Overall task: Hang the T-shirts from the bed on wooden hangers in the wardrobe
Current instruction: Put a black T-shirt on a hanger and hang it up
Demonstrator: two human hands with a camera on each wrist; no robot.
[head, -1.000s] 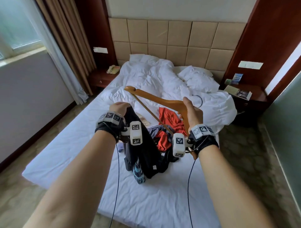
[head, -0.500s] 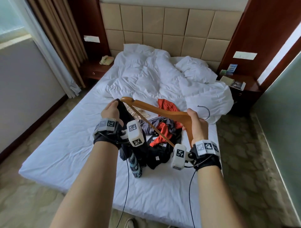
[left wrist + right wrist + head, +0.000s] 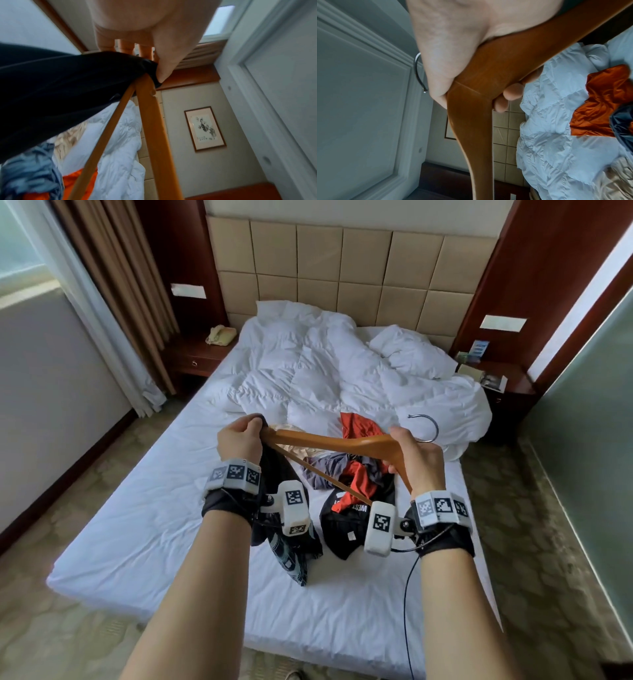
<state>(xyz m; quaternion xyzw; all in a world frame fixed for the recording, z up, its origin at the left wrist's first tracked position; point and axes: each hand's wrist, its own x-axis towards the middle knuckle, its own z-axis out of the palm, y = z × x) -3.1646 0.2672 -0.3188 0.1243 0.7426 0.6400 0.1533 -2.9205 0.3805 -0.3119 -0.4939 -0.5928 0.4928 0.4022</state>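
A wooden hanger [image 3: 329,441] with a metal hook [image 3: 428,426] is held above the bed. My right hand [image 3: 411,453] grips its middle, near the hook, fingers wrapped round the wood [image 3: 471,86]. My left hand [image 3: 241,436] pinches the edge of a black T-shirt [image 3: 277,491] at the hanger's left tip; in the left wrist view the black cloth [image 3: 68,88] is drawn over that tip of the hanger [image 3: 150,121]. The shirt hangs down below my left wrist. Under the hanger lies a pile of T-shirts [image 3: 356,484], orange, grey and black.
The bed [image 3: 164,525] has a white sheet and a rumpled white duvet [image 3: 342,371] at the head end. Dark nightstands stand on both sides, the left one [image 3: 202,357] with a phone. Curtains [image 3: 113,285] hang at the left, and a patterned floor surrounds the bed.
The hanger has dropped lower and turned flatter. My left hand has brought the black T-shirt up to the hanger's left tip and over it. The view has tilted down.
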